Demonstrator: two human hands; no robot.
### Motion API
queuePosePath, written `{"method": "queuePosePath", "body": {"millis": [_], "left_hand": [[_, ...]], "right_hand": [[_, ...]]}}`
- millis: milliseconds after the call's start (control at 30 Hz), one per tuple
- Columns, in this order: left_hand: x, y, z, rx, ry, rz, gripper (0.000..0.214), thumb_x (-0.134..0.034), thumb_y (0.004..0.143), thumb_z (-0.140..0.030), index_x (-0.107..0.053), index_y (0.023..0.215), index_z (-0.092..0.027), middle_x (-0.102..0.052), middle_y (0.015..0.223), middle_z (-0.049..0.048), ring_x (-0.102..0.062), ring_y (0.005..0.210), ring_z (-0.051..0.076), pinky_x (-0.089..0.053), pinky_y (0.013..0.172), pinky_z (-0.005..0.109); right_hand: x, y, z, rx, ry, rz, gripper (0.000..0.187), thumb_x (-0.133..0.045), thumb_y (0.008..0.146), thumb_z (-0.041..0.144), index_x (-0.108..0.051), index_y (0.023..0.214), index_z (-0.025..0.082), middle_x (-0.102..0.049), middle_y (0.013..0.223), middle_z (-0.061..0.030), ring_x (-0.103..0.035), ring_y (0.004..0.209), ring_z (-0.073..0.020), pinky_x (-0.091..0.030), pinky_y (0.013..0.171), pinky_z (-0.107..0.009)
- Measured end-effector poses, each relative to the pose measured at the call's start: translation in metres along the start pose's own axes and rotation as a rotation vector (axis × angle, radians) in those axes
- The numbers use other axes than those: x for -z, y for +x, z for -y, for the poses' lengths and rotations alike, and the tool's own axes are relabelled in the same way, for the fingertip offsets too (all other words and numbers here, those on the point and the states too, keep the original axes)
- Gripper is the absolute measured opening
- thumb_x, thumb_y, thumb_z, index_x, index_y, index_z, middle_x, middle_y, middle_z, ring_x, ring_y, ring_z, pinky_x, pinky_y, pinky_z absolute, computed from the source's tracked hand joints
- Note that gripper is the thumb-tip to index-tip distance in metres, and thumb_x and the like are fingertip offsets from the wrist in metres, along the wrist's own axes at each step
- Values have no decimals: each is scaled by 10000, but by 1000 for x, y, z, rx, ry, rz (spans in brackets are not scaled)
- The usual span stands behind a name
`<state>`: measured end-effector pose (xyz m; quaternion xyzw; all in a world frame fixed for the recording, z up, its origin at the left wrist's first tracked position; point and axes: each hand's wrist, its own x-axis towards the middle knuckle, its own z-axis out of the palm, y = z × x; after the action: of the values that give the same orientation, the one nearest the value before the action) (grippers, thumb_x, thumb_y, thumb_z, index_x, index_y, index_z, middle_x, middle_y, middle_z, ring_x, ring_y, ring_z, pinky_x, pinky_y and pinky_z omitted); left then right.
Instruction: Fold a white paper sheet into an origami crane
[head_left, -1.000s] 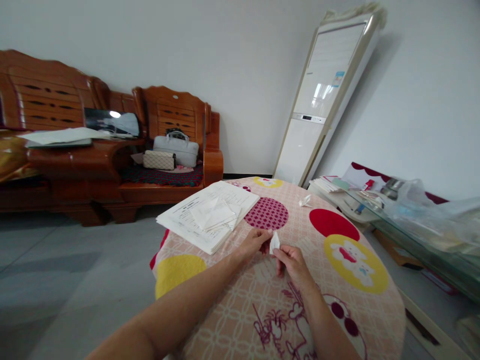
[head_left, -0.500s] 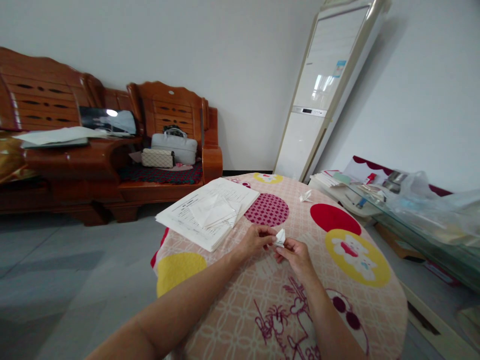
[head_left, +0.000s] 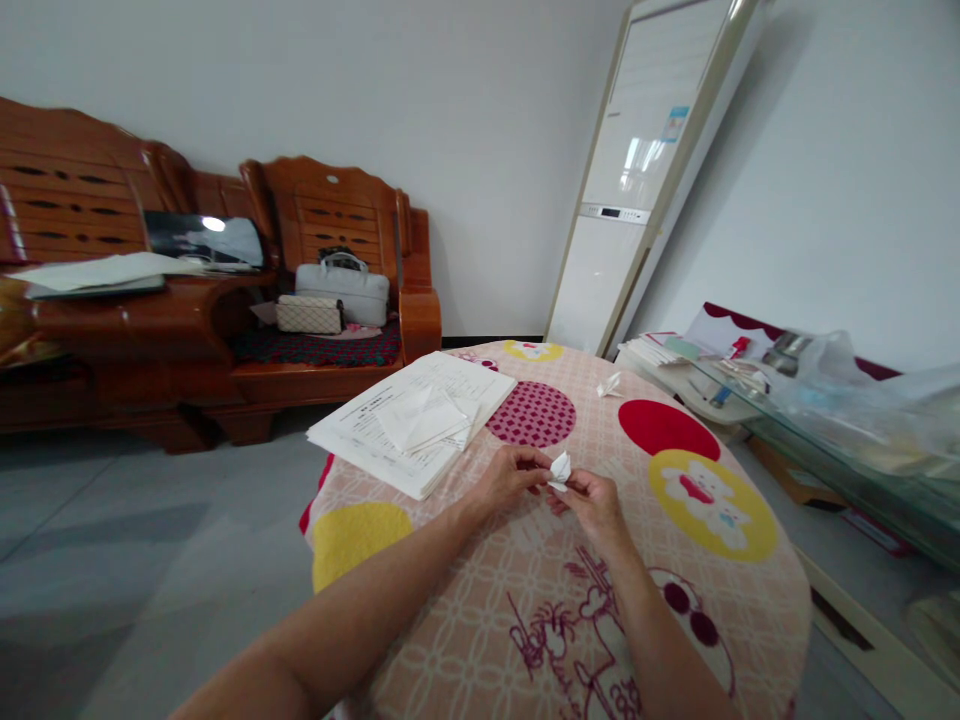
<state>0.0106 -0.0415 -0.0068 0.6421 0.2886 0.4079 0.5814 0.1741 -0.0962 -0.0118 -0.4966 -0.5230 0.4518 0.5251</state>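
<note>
A small piece of folded white paper [head_left: 560,468] is pinched between my two hands, above the patterned tablecloth [head_left: 450,620]. My left hand [head_left: 511,478] grips its left side with thumb and fingertips. From the right, my right hand [head_left: 596,500] holds its lower edge, fingers closed. Beyond them on the cloth lies another folded paper figure [head_left: 609,385], with pointed parts like a paper crane. Left of my hands rests a stack of printed sheets [head_left: 352,430], with several loose white paper pieces [head_left: 427,420] on top.
A glass-topped table [head_left: 825,460] with plastic bags and papers stands close on the right. Behind are a tall white air conditioner [head_left: 600,260] and a wooden sofa [head_left: 330,370] holding a grey bag [head_left: 345,290]. The round table's edge curves near my right forearm.
The folded paper has turned slightly in my fingers, its tip now pointing more upright. My right hand has shifted a little closer in around it. The view has moved slightly.
</note>
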Motion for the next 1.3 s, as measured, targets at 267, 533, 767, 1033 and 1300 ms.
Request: {"method": "queuePosePath", "body": {"millis": [267,533,767,1033,1300], "left_hand": [[0,0,3,-25,-33,-46,288,-715,715,-337,-702,886,-105,-675,766,50,-600,615,120,-506,559,228],[-2,-2,0,-89,25,-53,242,-720,707,-294,-680,842,-98,-640,714,38,-571,611,115,-477,575,224],[-6,-2,0,-127,109,-94,222,-744,680,-263,-658,814,-108,-611,683,13,-539,598,105,-411,554,205],[-11,-7,-2,-155,178,-105,194,-732,720,-289,-642,749,-120,-606,679,2,-532,621,104,-401,580,205],[-12,-6,-1,-117,259,-135,134,-667,732,-247,-628,718,-119,-581,629,-8,-521,586,103,-382,554,207]], "right_hand": [[1,-1,-2,-71,18,23,345,-769,643,454,-706,753,133,-705,642,-67,-645,498,-192,-513,439,-278],[2,-2,-3,-100,41,20,306,-736,677,418,-695,749,123,-693,617,-54,-629,472,-166,-501,428,-254],[1,-2,-2,-113,24,36,292,-724,685,409,-692,717,120,-691,601,-57,-625,450,-169,-494,413,-255],[1,-4,-2,-101,-19,32,295,-702,715,409,-681,696,116,-684,594,-55,-625,446,-158,-488,403,-234],[-2,-4,-1,-70,-87,39,305,-683,724,422,-653,661,125,-659,563,-37,-601,415,-141,-468,384,-221]]}}
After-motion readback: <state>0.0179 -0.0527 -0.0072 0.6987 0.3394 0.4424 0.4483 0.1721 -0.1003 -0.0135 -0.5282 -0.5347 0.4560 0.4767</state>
